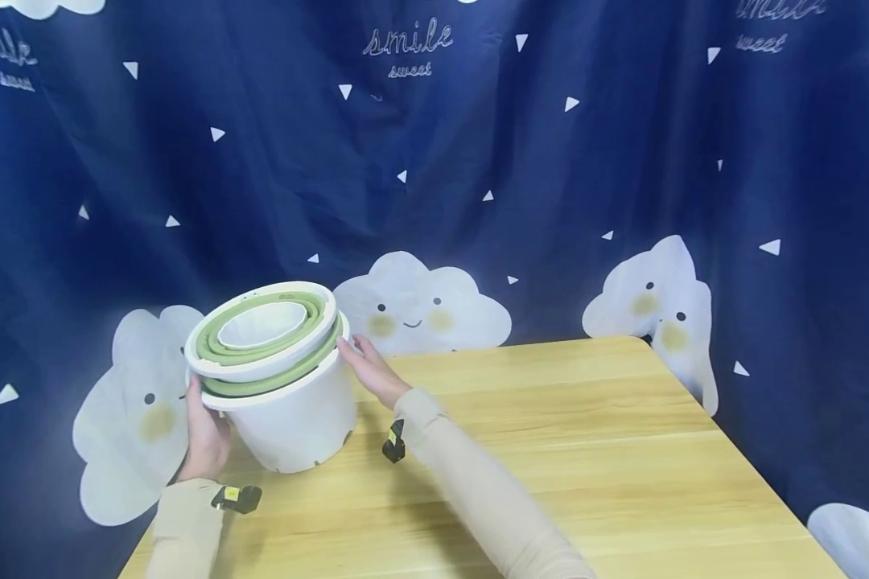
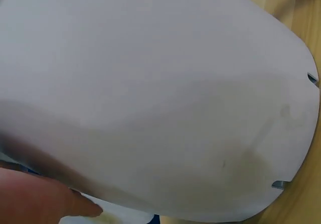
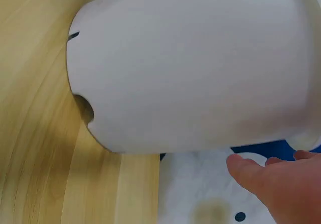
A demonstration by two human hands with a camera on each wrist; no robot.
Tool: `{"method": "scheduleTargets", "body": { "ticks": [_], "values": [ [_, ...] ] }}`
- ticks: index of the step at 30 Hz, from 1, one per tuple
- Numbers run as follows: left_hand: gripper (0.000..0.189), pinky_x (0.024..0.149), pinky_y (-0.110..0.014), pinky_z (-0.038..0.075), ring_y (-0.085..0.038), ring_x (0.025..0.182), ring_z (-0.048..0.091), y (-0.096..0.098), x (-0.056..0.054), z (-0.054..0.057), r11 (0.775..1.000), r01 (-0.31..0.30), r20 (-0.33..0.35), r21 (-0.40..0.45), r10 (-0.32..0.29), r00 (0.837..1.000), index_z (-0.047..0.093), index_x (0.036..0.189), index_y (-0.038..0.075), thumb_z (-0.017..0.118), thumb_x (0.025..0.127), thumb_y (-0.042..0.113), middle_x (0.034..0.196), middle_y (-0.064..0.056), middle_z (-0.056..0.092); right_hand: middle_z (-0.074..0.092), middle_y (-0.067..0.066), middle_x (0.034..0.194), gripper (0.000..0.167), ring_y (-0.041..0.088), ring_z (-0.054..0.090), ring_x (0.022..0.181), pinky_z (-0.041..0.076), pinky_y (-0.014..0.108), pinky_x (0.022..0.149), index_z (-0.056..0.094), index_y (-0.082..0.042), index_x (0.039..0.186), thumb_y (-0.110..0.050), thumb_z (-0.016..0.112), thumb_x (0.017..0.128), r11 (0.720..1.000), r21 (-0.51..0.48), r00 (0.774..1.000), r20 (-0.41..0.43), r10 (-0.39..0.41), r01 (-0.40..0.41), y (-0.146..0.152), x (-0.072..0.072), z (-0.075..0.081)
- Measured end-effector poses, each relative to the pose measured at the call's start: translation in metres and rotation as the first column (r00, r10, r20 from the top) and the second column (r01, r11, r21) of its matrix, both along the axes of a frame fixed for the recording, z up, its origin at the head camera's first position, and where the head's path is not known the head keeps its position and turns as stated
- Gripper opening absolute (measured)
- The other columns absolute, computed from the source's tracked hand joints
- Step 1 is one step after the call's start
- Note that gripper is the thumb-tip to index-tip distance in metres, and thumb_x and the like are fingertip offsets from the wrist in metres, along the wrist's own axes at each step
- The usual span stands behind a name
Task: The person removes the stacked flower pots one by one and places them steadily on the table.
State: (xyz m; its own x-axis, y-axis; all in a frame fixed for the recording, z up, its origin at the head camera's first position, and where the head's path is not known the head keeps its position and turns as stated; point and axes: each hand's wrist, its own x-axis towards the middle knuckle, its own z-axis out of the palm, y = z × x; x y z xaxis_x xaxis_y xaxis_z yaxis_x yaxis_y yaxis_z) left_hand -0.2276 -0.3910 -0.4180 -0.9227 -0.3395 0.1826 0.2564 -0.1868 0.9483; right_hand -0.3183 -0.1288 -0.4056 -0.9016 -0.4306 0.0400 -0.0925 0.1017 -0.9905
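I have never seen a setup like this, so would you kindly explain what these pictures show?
There is no robot here: a person's left hand and right hand do the work, with a small black camera on each wrist. The wide picture comes from a camera on the head; the two close ones come from the wrists. Held between the hands, near its top, is a white bucket, with a round green-and-white piece set in its mouth. Below is a wooden table; whether the bucket rests fully on it, I cannot tell.
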Motion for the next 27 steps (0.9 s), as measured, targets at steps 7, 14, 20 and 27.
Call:
{"method": "scheduleTargets", "body": {
  "ticks": [7,14,20,27],
  "values": [
    [0.060,0.122,-0.026,0.020,-0.001,0.137,0.040,0.007,-0.007,-0.005,0.998,-0.029,0.004,0.052,0.029,1.000,0.031,0.157,0.036,0.009,0.106,0.059,0.140,0.018,0.048,0.024,0.006,0.173,0.076,0.029,0.024,0.161,0.021,0.057,0.128,0.021,-0.021,0.166,-0.061,0.040,0.104,0.994,-0.101,0.999,0.007,0.032,-0.031,-0.012,-0.002,-0.004],
    [0.059,0.126,-0.035,0.011,-0.001,0.132,0.037,0.005,-0.005,-0.005,0.997,-0.058,0.046,0.042,0.056,0.997,0.037,0.152,0.035,0.009,0.105,0.059,0.136,0.017,0.047,0.025,0.000,0.173,0.069,0.028,0.027,0.160,0.031,0.060,0.123,0.018,-0.029,0.166,-0.062,0.029,0.106,0.986,-0.127,0.994,-0.025,0.104,-0.106,-0.020,-0.003,-0.011],
    [0.053,0.126,-0.051,0.003,-0.001,0.124,0.037,0.006,-0.006,-0.005,0.999,-0.041,0.086,0.026,0.039,0.996,0.042,0.137,0.037,0.010,0.104,0.064,0.125,0.016,0.046,0.026,-0.001,0.173,0.064,0.027,0.028,0.159,0.031,0.062,0.122,0.021,-0.030,0.166,-0.056,0.025,0.108,0.991,-0.107,0.995,-0.067,0.069,-0.076,-0.016,-0.002,-0.009],
    [0.058,0.126,-0.061,-0.012,-0.012,0.150,0.019,0.016,-0.009,-0.004,0.999,-0.038,0.126,0.026,0.034,0.991,0.030,0.151,0.037,0.008,0.104,0.063,0.136,0.017,0.039,0.041,0.005,0.165,0.061,0.029,0.039,0.153,0.036,0.059,0.120,0.033,-0.020,0.162,-0.049,0.030,0.108,0.993,-0.118,0.996,-0.090,0.009,-0.020,-0.007,-0.007,-0.010]
  ]
}}
